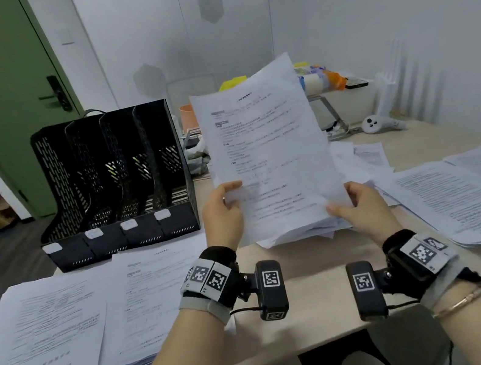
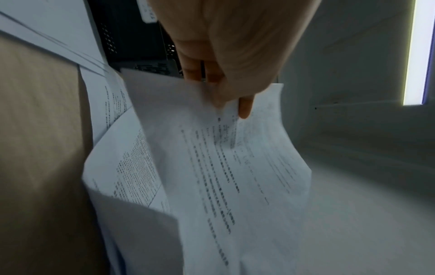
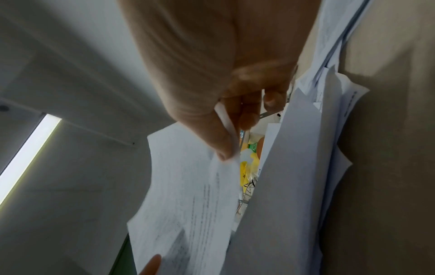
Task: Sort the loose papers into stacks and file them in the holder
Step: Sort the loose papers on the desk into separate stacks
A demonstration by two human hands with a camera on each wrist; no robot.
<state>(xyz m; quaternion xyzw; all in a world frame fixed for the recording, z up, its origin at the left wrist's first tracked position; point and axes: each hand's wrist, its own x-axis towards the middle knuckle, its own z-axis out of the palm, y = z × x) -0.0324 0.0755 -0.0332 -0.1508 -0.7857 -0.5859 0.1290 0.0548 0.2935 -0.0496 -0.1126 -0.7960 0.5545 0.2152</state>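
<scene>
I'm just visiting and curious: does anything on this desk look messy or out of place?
Yes. The pile of papers under the raised sheet is ragged, with sheets fanning out at angles. The black file holder looks empty. Both hands, left hand and right hand, pinch the sheet.

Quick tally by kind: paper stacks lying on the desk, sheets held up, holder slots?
Paper stacks on the desk: 4 (left, left-centre, centre pile, right)
Held sheet: 1
Holder slots: 4, all empty
Total: 9
</scene>
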